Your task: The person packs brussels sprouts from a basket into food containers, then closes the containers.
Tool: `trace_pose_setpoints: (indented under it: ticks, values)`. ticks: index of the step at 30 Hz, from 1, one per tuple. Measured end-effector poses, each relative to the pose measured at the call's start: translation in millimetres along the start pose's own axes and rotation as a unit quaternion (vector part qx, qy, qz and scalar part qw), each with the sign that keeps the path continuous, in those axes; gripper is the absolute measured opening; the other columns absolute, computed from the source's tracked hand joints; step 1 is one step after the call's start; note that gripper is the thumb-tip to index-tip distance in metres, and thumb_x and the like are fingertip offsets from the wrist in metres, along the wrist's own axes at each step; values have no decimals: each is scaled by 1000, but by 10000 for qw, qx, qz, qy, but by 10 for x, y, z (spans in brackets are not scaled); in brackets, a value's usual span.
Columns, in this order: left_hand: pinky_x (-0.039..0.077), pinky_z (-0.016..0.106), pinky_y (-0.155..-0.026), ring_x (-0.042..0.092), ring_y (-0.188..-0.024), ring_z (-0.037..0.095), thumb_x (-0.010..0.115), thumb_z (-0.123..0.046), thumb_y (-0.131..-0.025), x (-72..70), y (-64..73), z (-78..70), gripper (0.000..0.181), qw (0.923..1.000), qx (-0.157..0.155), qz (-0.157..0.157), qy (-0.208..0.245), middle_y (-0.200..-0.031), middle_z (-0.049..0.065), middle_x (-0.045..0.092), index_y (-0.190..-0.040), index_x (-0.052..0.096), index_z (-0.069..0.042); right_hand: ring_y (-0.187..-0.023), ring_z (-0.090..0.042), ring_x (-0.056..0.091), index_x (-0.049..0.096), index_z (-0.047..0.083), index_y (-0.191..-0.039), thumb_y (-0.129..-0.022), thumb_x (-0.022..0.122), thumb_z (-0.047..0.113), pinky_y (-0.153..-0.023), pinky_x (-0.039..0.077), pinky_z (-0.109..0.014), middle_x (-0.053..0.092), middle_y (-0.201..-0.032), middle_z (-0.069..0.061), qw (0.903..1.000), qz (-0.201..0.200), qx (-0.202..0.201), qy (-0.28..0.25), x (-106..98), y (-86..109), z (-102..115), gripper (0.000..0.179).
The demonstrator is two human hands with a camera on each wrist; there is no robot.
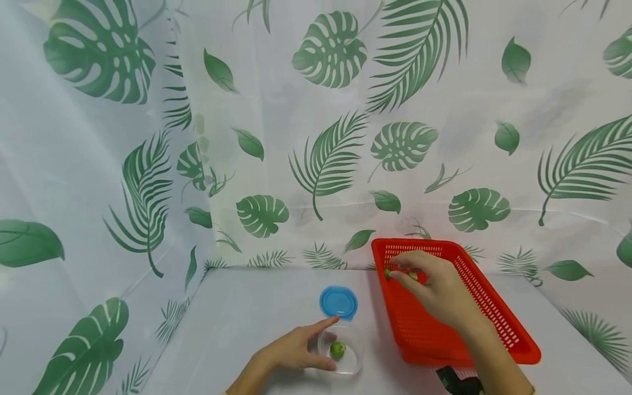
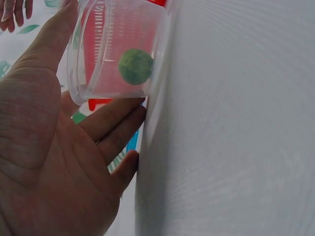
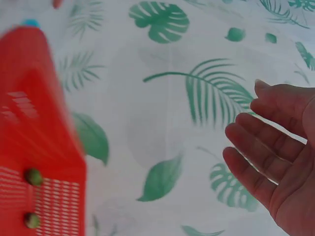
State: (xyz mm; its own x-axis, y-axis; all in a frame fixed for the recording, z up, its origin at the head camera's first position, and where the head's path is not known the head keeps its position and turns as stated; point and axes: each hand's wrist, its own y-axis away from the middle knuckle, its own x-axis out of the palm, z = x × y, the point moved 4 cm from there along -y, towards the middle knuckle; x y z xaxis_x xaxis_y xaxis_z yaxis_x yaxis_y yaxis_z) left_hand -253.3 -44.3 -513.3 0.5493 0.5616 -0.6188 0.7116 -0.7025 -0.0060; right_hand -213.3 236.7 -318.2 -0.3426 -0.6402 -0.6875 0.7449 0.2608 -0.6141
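My left hand (image 1: pixel 293 348) holds a small clear plastic tub (image 2: pixel 110 88), thumb and index finger spread around its sides. One green Brussels sprout (image 1: pixel 338 350) lies inside the tub. My right hand (image 1: pixel 439 285) hangs over the far part of a red perforated basket (image 1: pixel 424 323), its fingers loosely bent with nothing between them in the right wrist view. Two more Brussels sprouts, one at the left (image 3: pixel 33 176) and another below it (image 3: pixel 31 220), sit at the basket's far end, partly behind my fingers in the head view.
Just beyond the tub, a round blue lid (image 1: pixel 338 302) lies on the white table (image 1: pixel 247 307). The basket stands to the right of both. Leaf-printed white sheeting (image 1: pixel 276 164) rises behind and at the sides. A black strap (image 1: pixel 459 381) shows by my right forearm.
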Motion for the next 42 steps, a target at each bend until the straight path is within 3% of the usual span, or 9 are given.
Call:
trace_pose_setpoints:
  ticks: [7, 15, 25, 31, 42]
  values:
    - [37, 59, -120, 42, -151, 24, 82, -51, -87, 5, -11, 33, 92, 10000, -24, -33, -30, -152, -6, 58, -162, 31, -43, -104, -21, 71, 75, 20, -122, -89, 84, 17, -76, 63, -29, 75, -118, 0, 9989, 143, -146, 414, -168, -145, 61, 35]
    - [39, 56, -120, 44, -150, 23, 82, -53, -87, 0, -5, 40, 92, 9999, -36, -78, -120, -157, -3, 53, -162, 32, -43, -101, -25, 72, 75, 14, -122, -90, 82, 17, -80, 64, -44, 77, -116, -5, 9976, 406, -309, 478, -147, -330, -56, 32]
    - [38, 56, -120, 45, -149, 23, 82, -51, -87, 12, -16, 54, 92, 9998, -3, -105, -146, -155, -4, 55, -163, 32, -42, -101, -28, 73, 74, 7, -122, -92, 79, 12, -88, 61, -53, 77, -114, -9, 9945, 1006, 119, 268, -1, -534, -568, 31]
    - [38, 57, -120, 45, -149, 24, 82, -52, -87, 9, -17, 44, 91, 9999, -24, -98, -102, -155, -3, 55, -162, 32, -42, -104, -32, 69, 72, 5, -127, -94, 78, 16, -88, 61, -53, 75, -116, -13, 9885, 1359, 587, 294, 81, -558, -837, 35]
    - [38, 55, -121, 43, -150, 23, 82, -50, -87, 5, -4, 49, 90, 9999, 65, -93, -28, -148, -8, 62, -161, 31, -46, -106, -32, 66, 70, 3, -129, -96, 76, 18, -90, 61, -50, 73, -122, -17, 9784, 1779, 1024, 258, 257, -604, -1133, 37]
